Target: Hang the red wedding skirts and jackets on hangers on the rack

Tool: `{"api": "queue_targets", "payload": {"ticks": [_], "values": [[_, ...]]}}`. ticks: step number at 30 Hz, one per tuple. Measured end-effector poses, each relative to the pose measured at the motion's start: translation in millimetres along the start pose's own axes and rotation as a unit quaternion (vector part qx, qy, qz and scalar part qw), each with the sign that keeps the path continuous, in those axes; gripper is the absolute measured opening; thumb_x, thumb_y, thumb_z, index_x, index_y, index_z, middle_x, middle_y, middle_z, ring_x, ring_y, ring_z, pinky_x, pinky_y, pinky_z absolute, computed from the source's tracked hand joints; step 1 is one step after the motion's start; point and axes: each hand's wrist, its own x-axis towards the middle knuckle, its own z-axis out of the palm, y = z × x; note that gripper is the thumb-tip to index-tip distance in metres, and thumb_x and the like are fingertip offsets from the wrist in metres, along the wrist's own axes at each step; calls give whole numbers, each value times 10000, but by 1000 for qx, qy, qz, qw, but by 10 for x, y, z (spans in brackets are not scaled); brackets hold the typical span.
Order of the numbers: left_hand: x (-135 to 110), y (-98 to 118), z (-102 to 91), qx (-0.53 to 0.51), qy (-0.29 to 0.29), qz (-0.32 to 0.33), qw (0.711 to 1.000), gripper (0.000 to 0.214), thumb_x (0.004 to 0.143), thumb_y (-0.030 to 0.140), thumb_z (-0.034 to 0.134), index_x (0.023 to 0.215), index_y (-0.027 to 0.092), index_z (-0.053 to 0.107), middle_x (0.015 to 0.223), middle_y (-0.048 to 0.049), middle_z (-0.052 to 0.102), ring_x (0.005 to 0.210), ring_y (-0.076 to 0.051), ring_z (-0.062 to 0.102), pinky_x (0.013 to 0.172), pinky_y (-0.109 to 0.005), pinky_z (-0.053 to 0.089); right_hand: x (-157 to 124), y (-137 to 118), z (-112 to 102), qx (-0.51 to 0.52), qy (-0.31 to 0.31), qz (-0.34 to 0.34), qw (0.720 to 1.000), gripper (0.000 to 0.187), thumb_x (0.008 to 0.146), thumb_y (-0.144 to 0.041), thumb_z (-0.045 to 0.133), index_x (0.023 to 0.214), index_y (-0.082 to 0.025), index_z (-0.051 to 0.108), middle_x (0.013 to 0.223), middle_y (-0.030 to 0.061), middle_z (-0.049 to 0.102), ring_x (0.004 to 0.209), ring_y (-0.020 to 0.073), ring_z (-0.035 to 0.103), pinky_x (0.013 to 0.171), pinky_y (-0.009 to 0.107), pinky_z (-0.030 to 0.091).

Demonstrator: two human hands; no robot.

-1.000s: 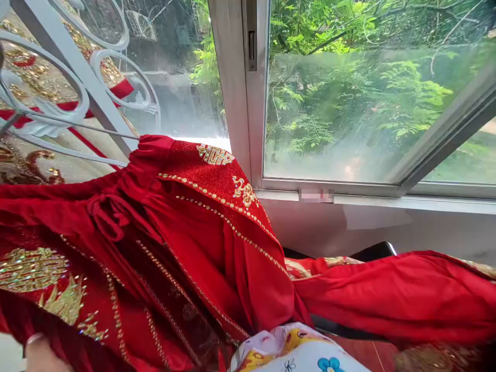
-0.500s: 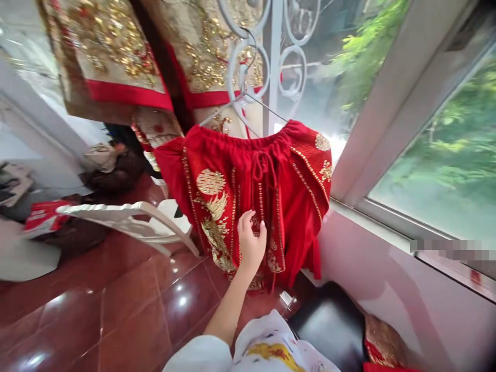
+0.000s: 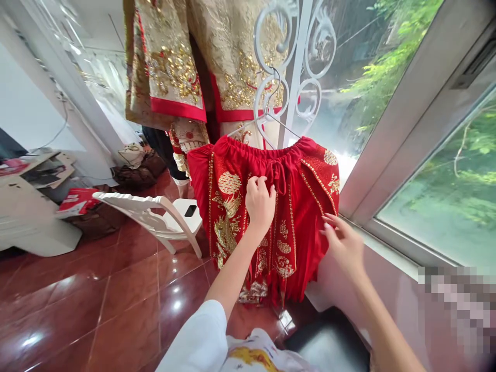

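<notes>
In the head view, the red skirt is hung from a hanger, its front partly covered by the left hand and its edge by the right hand, with fingers bent, though whether cloth is grasped cannot be told, a white chair being placed leftward on the tiled floor.

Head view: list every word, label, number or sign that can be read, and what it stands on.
None can be read.
Skirt: round gold emblems, perhaps characters; too small to read.
Red box: white marks, too blurred.
Pixelated patch by the window: unreadable.
</notes>
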Motion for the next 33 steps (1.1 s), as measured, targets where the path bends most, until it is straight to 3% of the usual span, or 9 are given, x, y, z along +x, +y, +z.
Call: {"api": "queue_targets", "payload": {"ticks": [9, 14, 16, 19, 22, 25, 28, 30, 33], "values": [[35, -169, 65, 57, -50, 34, 997, 198, 886, 187, 418, 823, 129, 597, 998, -112, 490, 901, -199, 511, 770, -316, 478, 936, -905, 678, 20, 8, -215, 976, 275, 835, -246, 456, 1021, -161, 640, 921, 80, 691, 721, 180, 635, 692, 329, 495], [-715, -225, -198, 90, -189, 68, 975, 225, 874, 128, 397, 796, 120, 608, 857, -80, 553, 797, -186, 530, 723, -330, 483, 1418, -950, 656, -145, -29, -408, 901, 330, 821, -113, 404, 1015, -191, 658, 1035, 60, 672, 1015, 245, 519, 847, 412, 372], [-1216, -331, -290, 121, -337, 60, 932, 247, 832, 46, 396, 862, 117, 630, 925, -92, 595, 845, -195, 565, 768, -345, 487, 1496, -944, 631, -194, -76, -444, 871, 338, 836, -106, 392, 1011, -207, 663, 1046, 53, 669, 1022, 253, 485, 837, 422, 323], [-1734, -494, -377, 170, -579, 29, 797, 352, 722, -41, 461, 988, 100, 645, 1051, -142, 627, 965, -237, 601, 829, -351, 490, 1498, -950, 584, -250, -120, -472, 837, 340, 831, -102, 394, 1023, -200, 658, 1052, 81, 649, 1011, 253, 449, 817, 417, 261], [-1593, -496, -506, 178, -668, 22, 722, 186, 693, 54, 600, 853, 103, 681, 864, -133, 679, 808, -269, 650, 692, -354, 523, 1414, -964, 542, -279, -176, -486, 810, 226, 791, -157, 463, 859, -195, 675, 927, 76, 639, 921, 229, 455, 807, 411, 230], [-871, -270, -717, 71, -635, 89, 764, 203, 789, 342, 581, 733, 161, 657, 731, -60, 659, 687, -217, 635, 637, -331, 510, 1239, -959, 467, -270, -253, -500, 783, 129, 742, -197, 513, 689, -172, 628, 871, 55, 607, 869, 194, 467, 839, 402, 242], [-101, 15, -851, -16, -350, 202, 914, 225, 880, 287, 428, 1005, 196, 592, 1029, -61, 629, 954, -197, 576, 878, -362, 446, 1031, -934, 319, -267, -273, -507, 773, 92, 703, -208, 548, 700, -142, 610, 915, 82, 587, 906, 209, 482, 892, 416, 264], [216, 111, -831, -12, -246, 268, 931, 332, 832, 169, 451, 1158, 188, 508, 1197, -80, 559, 1116, -214, 490, 1023, -421, 326, 969, -915, 189, -252, -275, -500, 781, 132, 694, -220, 565, 763, -126, 626, 949, 104, 578, 957, 232, 485, 910, 422, 291], [400, 61, -737, -55, -262, 288, 920, 377, 763, 104, 476, 1129, 190, 515, 1096, -50, 604, 1052, -181, 517, 1073, -415, 262, 1066, -894, -3, -187, -321, -460, 807, 147, 746, -226, 539, 791, -143, 651, 1015, 94, 576, 955, 202, 510, 866, 369, 379]]}}
